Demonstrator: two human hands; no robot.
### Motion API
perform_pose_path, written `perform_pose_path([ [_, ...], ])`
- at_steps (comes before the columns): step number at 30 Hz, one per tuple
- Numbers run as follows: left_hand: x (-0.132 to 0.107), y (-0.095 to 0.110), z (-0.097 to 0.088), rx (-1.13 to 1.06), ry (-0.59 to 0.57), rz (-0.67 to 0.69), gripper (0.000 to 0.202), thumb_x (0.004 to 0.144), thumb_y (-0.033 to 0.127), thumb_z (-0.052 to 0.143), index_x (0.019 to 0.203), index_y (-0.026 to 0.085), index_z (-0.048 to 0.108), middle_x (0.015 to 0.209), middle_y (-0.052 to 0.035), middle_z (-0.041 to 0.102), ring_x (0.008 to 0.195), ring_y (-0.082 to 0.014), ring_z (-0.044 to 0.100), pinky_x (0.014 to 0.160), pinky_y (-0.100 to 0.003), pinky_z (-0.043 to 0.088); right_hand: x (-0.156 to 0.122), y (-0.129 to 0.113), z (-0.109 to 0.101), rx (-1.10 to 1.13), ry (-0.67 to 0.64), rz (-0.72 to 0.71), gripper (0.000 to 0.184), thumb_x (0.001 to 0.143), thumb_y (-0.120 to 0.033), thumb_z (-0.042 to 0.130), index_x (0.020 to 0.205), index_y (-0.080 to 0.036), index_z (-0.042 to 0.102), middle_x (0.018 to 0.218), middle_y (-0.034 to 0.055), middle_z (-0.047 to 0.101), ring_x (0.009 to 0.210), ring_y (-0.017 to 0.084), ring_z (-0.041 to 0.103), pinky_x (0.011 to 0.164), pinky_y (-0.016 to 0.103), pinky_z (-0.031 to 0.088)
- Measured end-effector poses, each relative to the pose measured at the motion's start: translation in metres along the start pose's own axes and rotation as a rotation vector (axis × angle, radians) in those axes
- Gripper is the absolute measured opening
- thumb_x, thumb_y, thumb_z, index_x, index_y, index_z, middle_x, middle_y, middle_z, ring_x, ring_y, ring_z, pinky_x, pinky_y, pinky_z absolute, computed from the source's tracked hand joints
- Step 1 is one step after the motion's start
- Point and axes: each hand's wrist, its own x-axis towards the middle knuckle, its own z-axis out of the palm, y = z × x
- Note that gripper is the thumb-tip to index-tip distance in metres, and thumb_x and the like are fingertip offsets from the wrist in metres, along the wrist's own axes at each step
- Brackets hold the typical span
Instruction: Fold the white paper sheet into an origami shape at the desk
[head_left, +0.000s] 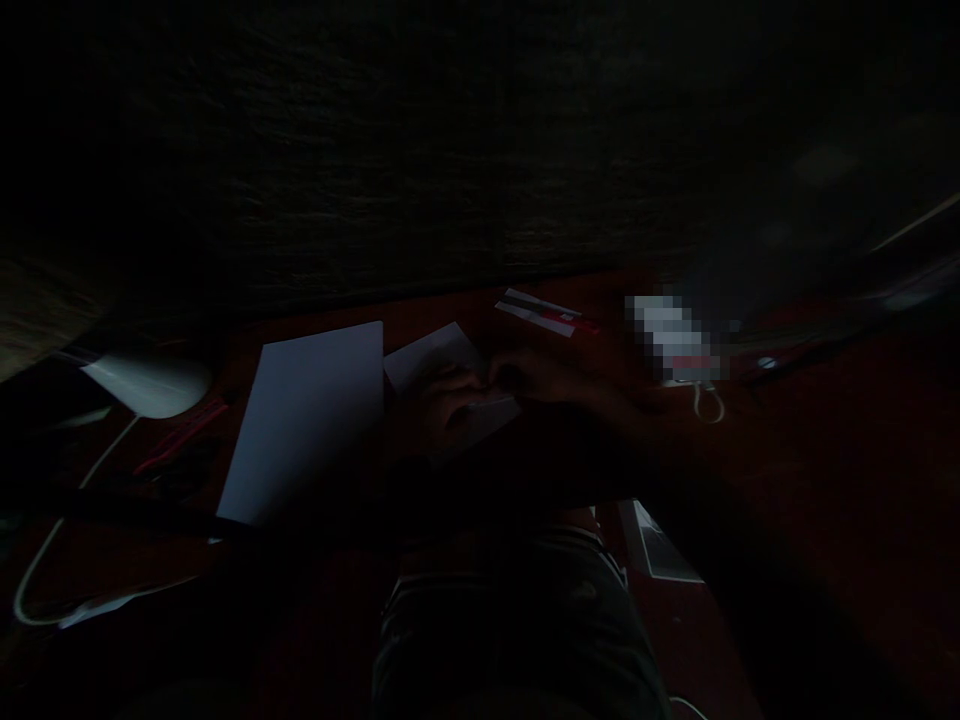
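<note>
The scene is very dark. My left hand and my right hand meet over a small white sheet of paper on a dark red surface. Both hands rest on the paper, with fingers curled near its lower right part. Whether they pinch it is too dark to make out. A larger white sheet lies flat just to the left of my left hand.
A white lamp-like object with a white cable sits at the far left, beside red scissors-like handles. A red-and-white packet lies beyond my hands. Another white item lies lower right. My dark trouser leg fills the bottom centre.
</note>
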Motion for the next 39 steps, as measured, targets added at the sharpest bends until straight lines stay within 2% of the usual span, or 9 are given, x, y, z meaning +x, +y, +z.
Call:
perform_pose_path([
  [4, -0.001, -0.002, 0.000, -0.032, 0.010, -0.011, 0.046, 0.096, 0.019, 0.057, 0.140, 0.024, 0.068, 0.128, -0.0090, 0.069, 0.119, -0.0299, 0.059, 0.108, -0.051, 0.044, 0.000, 0.000, -0.001, -0.019, 0.000, 0.010, 0.007, 0.087, -0.020, 0.070, 0.093, -0.020, 0.073, 0.094, 0.0027, 0.075, 0.087, 0.018, 0.068, 0.081, 0.031, 0.053],
  [10, -0.002, -0.008, -0.001, -0.083, 0.001, 0.006, 0.042, 0.100, 0.027, 0.057, 0.140, 0.026, 0.067, 0.127, -0.0077, 0.069, 0.118, -0.0285, 0.058, 0.107, -0.049, 0.044, -0.003, -0.004, -0.004, -0.003, -0.026, 0.006, 0.009, 0.089, -0.024, 0.070, 0.097, -0.019, 0.072, 0.097, 0.0037, 0.075, 0.088, 0.018, 0.067, 0.080, 0.030, 0.053],
  [16, -0.005, -0.008, 0.001, -0.026, -0.028, 0.026, 0.048, 0.101, 0.028, 0.057, 0.148, 0.030, 0.061, 0.142, -0.0074, 0.061, 0.127, -0.0296, 0.052, 0.115, -0.051, 0.038, -0.002, -0.001, -0.003, -0.041, -0.017, -0.002, 0.007, 0.089, -0.022, 0.069, 0.094, -0.019, 0.071, 0.092, 0.0026, 0.073, 0.084, 0.017, 0.065, 0.077, 0.029, 0.051],
  [21, -0.005, -0.006, 0.001, 0.008, -0.050, 0.034, 0.048, 0.103, 0.031, 0.055, 0.150, 0.030, 0.058, 0.140, -0.0078, 0.063, 0.127, -0.0296, 0.053, 0.113, -0.051, 0.038, -0.003, -0.002, -0.004, -0.047, -0.017, 0.005, 0.006, 0.087, -0.020, 0.068, 0.093, -0.019, 0.071, 0.093, 0.0025, 0.074, 0.084, 0.017, 0.065, 0.078, 0.029, 0.051],
  [27, -0.004, -0.011, 0.000, -0.061, -0.044, 0.045, 0.041, 0.103, 0.033, 0.056, 0.142, 0.028, 0.065, 0.137, -0.0084, 0.067, 0.124, -0.0285, 0.057, 0.112, -0.051, 0.039, -0.005, -0.007, -0.005, 0.037, -0.033, 0.044, 0.009, 0.088, -0.022, 0.070, 0.096, -0.019, 0.070, 0.096, 0.0034, 0.074, 0.086, 0.017, 0.067, 0.078, 0.030, 0.053],
  [34, -0.003, -0.007, 0.001, -0.077, -0.006, 0.045, 0.033, 0.103, 0.029, 0.054, 0.132, 0.026, 0.071, 0.137, -0.0085, 0.068, 0.124, -0.0281, 0.059, 0.113, -0.051, 0.040, -0.007, -0.017, -0.011, 0.055, -0.085, 0.042, 0.014, 0.083, -0.013, 0.067, 0.096, -0.018, 0.070, 0.096, 0.0032, 0.073, 0.089, 0.018, 0.066, 0.082, 0.032, 0.052],
  [39, -0.003, -0.008, 0.000, -0.059, 0.002, 0.047, 0.034, 0.103, 0.028, 0.056, 0.133, 0.026, 0.071, 0.143, -0.0079, 0.065, 0.127, -0.0282, 0.056, 0.113, -0.050, 0.040, -0.007, -0.020, -0.010, 0.010, -0.017, 0.037, 0.018, 0.083, -0.010, 0.062, 0.096, -0.018, 0.071, 0.096, 0.0033, 0.073, 0.091, 0.018, 0.067, 0.082, 0.031, 0.051],
])
